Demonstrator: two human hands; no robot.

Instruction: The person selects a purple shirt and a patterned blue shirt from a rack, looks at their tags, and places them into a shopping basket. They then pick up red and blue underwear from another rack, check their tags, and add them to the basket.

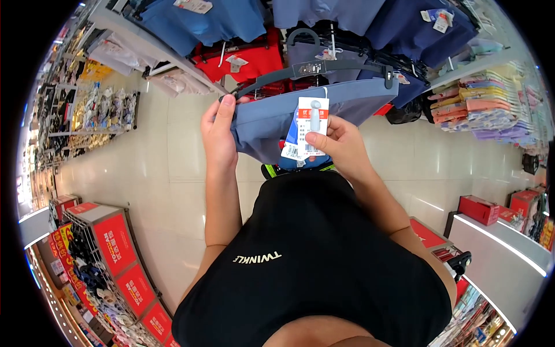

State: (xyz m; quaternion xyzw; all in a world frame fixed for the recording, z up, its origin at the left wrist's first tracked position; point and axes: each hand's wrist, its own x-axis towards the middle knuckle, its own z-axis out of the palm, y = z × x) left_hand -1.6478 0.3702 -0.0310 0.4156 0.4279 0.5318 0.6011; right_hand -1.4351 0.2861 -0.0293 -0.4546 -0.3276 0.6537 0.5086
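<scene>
A blue-grey garment with a broad waistband (272, 111), which looks like shorts or underwear, hangs from a dark plastic clip hanger (341, 65) in front of me. My left hand (221, 124) is closed on the garment's left corner by the hanger clip, thumb on top. My right hand (341, 144) pinches a white and red price tag (313, 118), with its thumb across the tag's front. A grey security tag is on the price tag's upper part. Behind it, a second blue and white label (290, 147) partly shows. The garment's lower part is hidden behind the tags and my hand.
Racks of hanging blue garments (199, 26) and red garments (245, 63) stand ahead. Folded or hung pastel clothes (471, 104) are at right. Small goods hang on a rack (113, 113) at left. Red boxes (115, 240) line a display at lower left, with a white counter (485, 246) at right.
</scene>
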